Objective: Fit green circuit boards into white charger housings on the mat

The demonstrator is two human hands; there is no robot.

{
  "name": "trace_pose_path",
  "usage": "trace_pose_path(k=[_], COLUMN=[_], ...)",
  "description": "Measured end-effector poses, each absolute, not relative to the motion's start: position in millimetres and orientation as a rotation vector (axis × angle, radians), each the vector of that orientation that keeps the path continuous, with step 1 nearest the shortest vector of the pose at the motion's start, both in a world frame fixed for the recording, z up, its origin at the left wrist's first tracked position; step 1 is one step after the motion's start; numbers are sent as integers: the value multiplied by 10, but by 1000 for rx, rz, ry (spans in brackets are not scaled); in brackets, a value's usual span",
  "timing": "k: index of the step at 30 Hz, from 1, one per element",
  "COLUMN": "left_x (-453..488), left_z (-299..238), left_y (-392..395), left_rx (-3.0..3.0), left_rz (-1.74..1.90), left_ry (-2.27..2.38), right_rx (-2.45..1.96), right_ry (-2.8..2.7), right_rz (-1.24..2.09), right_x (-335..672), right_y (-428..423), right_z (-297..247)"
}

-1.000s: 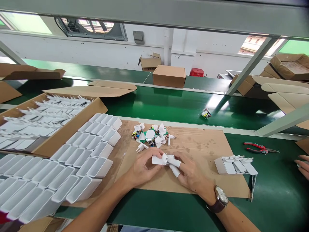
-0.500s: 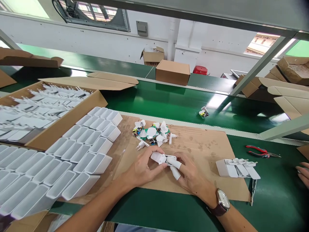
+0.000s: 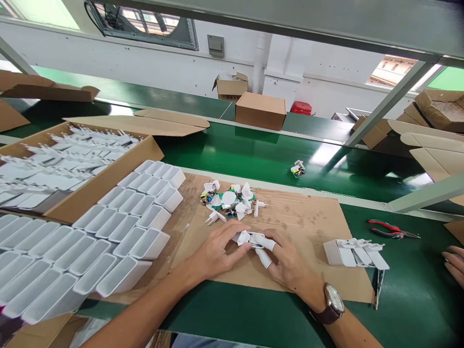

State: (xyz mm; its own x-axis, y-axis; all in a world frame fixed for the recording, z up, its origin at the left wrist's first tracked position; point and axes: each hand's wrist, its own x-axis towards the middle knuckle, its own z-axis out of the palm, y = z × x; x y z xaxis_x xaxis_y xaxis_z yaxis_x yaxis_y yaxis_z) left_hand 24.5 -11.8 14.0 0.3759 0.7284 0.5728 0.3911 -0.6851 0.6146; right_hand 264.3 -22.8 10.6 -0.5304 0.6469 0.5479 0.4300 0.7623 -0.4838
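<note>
Both hands meet over a brown cardboard sheet (image 3: 308, 227) on the green bench. My left hand (image 3: 213, 253) pinches a small white charger part (image 3: 245, 238) between thumb and fingers. My right hand (image 3: 286, 261), with white finger cots on two fingers and a watch on the wrist, grips the same part from the right. Just beyond lies a small pile of plug pieces and green circuit boards (image 3: 230, 200).
Rows of empty white charger shells (image 3: 119, 232) lie at left, beside a cardboard box of white plug parts (image 3: 61, 164). A few assembled chargers (image 3: 357, 251) sit at right, red-handled pliers (image 3: 389, 229) farther right. Another person's hand (image 3: 455, 263) shows at the right edge. A loose board (image 3: 297, 168) lies on the conveyor.
The white part has turned in my fingers and sits more enclosed between both hands. The loose board on the conveyor has drifted left.
</note>
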Motion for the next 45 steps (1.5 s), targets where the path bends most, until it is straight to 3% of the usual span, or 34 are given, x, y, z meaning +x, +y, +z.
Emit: trace_pose_path(k=[7, 34, 45], left_x=[248, 154, 234], left_z=[152, 151, 155], left_y=[-118, -204, -176], left_rx=[2283, 2129, 2138], left_rz=[1252, 1082, 1143], left_ry=[993, 1088, 1051], right_rx=[-953, -706, -853], right_ry=[-2142, -2109, -2109], right_rz=[414, 366, 467], right_x=[2658, 2647, 2606], right_y=[-266, -209, -245], right_z=[96, 73, 56])
